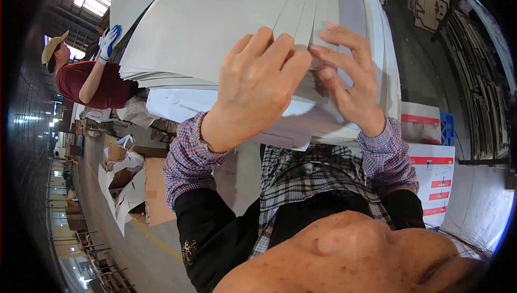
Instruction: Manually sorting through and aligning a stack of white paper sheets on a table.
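Large white sheets [215,18] lie in a thick stack in front of me, their near edges fanned into several layers. My left hand [256,80] is closed at the near edge of these sheets, with its fingers bent over and pressed together on them. Just to the right, my right hand [350,72] has its fingers stretched and apart, with the fingertips against the fanned edges. Its thumb sits close to my left hand's fingers. Under the fanned sheets lies more white stock [183,102]; how many sheets my left hand grips is hidden.
At the far left a co-worker [89,80] in a cap and dark red shirt rests a gloved hand [109,43] by a raised sheet. A cardboard box [156,191] with scraps stands left on the floor. Stacked boards [479,88] and red-and-white printed panels [431,177] are at right.
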A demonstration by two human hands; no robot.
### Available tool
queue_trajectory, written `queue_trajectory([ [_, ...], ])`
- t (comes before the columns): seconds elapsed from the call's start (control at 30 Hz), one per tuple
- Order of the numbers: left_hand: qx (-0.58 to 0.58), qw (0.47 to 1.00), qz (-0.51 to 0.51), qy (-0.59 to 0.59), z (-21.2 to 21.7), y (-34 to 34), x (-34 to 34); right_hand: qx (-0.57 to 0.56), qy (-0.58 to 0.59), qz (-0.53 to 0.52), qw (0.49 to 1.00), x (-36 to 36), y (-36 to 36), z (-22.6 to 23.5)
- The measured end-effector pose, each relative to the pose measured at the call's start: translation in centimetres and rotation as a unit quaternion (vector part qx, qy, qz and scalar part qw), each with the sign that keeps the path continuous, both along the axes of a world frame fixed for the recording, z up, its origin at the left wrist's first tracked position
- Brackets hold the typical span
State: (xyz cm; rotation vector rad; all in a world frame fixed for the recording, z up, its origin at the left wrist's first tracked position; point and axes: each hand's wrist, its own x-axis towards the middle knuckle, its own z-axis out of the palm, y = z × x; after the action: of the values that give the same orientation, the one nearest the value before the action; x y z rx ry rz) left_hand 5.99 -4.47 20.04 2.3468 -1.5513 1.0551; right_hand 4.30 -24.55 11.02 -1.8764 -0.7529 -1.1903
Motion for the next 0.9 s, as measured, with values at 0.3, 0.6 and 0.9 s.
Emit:
queue_trajectory([
  [0.3, 0.008, 0.998, 0.0, 0.07, 1.1, -0.5, -0.6, 0.075, 0.093, 0.082, 0.989, -0.3, -0.7, -0.4],
  [0.6, -0.007, 0.999, 0.025, -0.029, 1.2, -0.6, -0.2, 0.151, 0.091, 0.041, 0.984, -1.0, 0.5, 0.0],
  [0.9, -0.053, 0.998, -0.007, -0.043, -0.2, -3.5, 0.5, 0.042, 0.017, 0.014, 0.999, 0.2, 0.1, -0.4],
])
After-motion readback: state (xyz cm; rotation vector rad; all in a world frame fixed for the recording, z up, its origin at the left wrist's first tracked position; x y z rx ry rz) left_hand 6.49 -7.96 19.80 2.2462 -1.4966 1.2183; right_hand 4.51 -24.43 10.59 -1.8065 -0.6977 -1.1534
